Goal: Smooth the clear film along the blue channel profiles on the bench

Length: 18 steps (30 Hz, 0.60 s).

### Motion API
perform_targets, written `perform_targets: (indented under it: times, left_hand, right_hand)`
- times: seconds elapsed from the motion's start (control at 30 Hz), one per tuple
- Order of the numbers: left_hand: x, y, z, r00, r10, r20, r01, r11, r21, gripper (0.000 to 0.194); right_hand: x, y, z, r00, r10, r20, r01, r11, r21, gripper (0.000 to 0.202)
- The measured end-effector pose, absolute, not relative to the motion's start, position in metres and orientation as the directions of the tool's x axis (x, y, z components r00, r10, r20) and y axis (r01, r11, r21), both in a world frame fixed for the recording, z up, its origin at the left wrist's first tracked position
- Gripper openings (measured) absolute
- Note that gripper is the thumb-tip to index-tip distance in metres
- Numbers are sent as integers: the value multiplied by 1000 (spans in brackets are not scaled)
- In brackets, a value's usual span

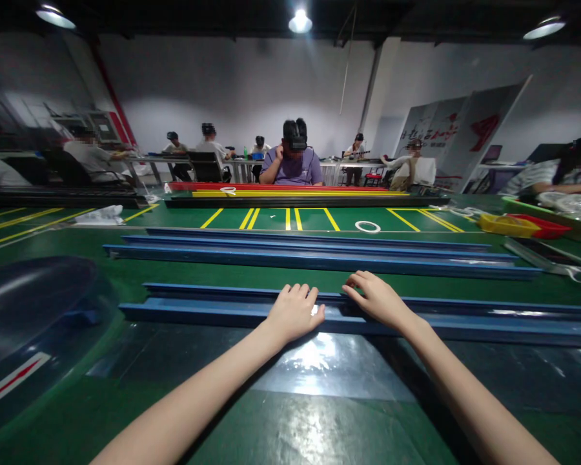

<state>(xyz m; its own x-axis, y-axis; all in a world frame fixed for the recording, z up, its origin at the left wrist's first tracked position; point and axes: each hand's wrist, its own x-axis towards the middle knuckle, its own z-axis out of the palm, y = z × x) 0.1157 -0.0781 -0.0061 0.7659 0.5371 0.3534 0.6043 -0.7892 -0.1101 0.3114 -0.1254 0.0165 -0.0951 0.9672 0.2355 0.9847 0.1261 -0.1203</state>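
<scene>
My left hand lies palm down across a long blue channel strip, its fingers bent over the rear rim and its thumb pointing right. My right hand is close by on the right, over the same strip. Its fingers are curled, with a gap between thumb and forefinger and nothing visible in them. Beneath and in front of the strip lies a shiny clear plastic sheet. Farther back, several similar blue strips lie side by side, parallel to the near one.
A dark blue rounded object stands at left. Red, yellow and black strips lie across the back. A white ring, a phone, a yellow tray and a green tray are beyond. A person sits opposite.
</scene>
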Motion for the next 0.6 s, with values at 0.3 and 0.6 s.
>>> perform_targets:
  times: [0.3,0.6]
  left_hand:
    - [92,-27,-12,767,502,398,607,-770,-198,34]
    - [38,32,-15,772,508,381,618,-741,-263,39]
  right_hand:
    - [336,-127,6,-116,943,311,984,152,-93,42]
    - [360,-123,-12,-77,946,316,995,94,-39,60]
